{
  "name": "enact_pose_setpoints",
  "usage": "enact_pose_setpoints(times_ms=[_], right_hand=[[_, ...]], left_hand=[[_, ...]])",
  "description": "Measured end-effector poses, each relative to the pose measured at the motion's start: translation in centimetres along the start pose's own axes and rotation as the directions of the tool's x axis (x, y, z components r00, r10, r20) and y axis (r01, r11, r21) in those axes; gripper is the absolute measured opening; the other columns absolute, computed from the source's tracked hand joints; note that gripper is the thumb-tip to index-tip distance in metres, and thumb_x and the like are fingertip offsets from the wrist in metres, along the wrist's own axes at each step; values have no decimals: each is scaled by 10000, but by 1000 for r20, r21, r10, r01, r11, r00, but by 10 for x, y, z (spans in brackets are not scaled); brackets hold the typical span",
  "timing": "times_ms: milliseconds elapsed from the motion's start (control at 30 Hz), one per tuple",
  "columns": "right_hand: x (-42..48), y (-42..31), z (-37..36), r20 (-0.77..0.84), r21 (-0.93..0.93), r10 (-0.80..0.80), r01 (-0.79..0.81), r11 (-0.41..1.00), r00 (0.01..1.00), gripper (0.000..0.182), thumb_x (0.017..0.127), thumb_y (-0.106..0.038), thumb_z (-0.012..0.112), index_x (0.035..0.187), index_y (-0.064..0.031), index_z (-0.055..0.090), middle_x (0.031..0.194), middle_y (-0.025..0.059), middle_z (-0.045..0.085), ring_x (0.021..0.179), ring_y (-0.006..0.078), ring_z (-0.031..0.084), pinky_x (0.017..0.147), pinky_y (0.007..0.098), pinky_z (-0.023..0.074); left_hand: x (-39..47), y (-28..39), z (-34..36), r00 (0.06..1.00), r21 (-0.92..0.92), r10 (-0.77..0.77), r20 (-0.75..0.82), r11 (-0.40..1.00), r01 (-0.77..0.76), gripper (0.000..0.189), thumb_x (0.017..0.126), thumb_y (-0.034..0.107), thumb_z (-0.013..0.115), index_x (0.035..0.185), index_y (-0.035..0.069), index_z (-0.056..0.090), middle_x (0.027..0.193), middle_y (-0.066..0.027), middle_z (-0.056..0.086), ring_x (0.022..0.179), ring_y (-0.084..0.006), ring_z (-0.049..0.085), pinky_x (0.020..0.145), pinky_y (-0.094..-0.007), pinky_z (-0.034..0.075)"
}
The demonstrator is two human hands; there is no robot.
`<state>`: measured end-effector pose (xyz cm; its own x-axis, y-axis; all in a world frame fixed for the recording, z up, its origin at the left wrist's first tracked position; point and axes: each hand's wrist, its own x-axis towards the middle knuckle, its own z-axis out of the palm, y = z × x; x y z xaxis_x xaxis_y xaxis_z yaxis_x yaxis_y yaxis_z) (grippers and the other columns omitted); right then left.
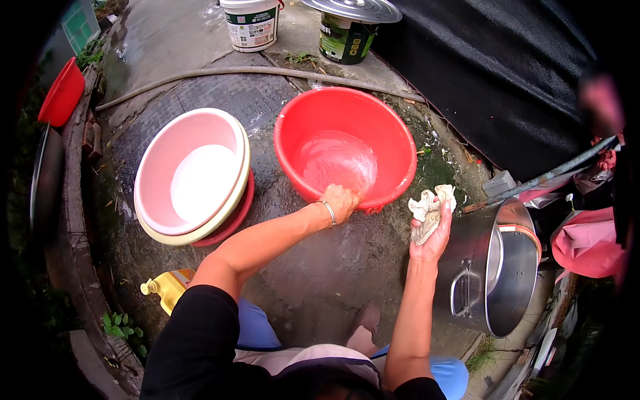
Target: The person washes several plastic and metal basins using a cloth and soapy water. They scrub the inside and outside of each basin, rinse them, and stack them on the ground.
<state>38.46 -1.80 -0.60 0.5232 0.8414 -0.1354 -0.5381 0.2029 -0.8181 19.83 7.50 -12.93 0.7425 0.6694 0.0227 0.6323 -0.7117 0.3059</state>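
Before me on the wet ground is a large red plastic basin (345, 112), with a shallow layer of water or suds over its bottom. My left hand (341, 202), with a bracelet at the wrist, is closed over the near rim of this basin; its fingertips are partly hidden. To the right, my right hand (437, 235) holds a crumpled off-white cloth (427, 215) apart from the rim, palm turned up. Left of the red basin, a pink basin (200, 135) sits inside a cream one, with a dark red basin (245, 217) beneath them.
A yellow pump bottle (172, 287) lies near my left elbow. On the right a large steel pot (465, 280) rests on its side. Behind, a hose (240, 70) crosses the ground before a white bucket (252, 30) and a lidded green bucket (345, 40). Black sheeting (480, 80) covers the upper right.
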Motion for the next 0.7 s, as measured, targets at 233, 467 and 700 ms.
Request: enact_pose_setpoints(times_ms=[233,467,700], right_hand=[[54,-7,12,110,-211,149,-123,970,983,295,875,-122,595,1167,-79,607,987,46,671,800,152,659,523,289,546],[70,23,-15,104,-504,396,-295,812,912,344,852,-121,577,1193,-75,549,983,56,653,738,181,669,567,313,569],[96,95,-48,538,-700,328,629,-339,776,657,734,-138,736,1328,-56,469,1173,125,596,1104,308,580,998,409,466]], left_hand=[[-93,49,6,910,-72,327,255,945,-319,282,804,160,606,1081,113,607,1032,-113,662,826,-305,687,687,-457,533],[-97,21,-63,941,-338,212,264,934,-116,583,783,307,750,1270,58,550,1242,-137,564,1128,-354,555,986,-434,420],[-44,-71,15,706,-617,-702,-97,599,510,618,800,118,636,1366,42,400,1266,-249,497,1149,-435,517,992,-457,434]])
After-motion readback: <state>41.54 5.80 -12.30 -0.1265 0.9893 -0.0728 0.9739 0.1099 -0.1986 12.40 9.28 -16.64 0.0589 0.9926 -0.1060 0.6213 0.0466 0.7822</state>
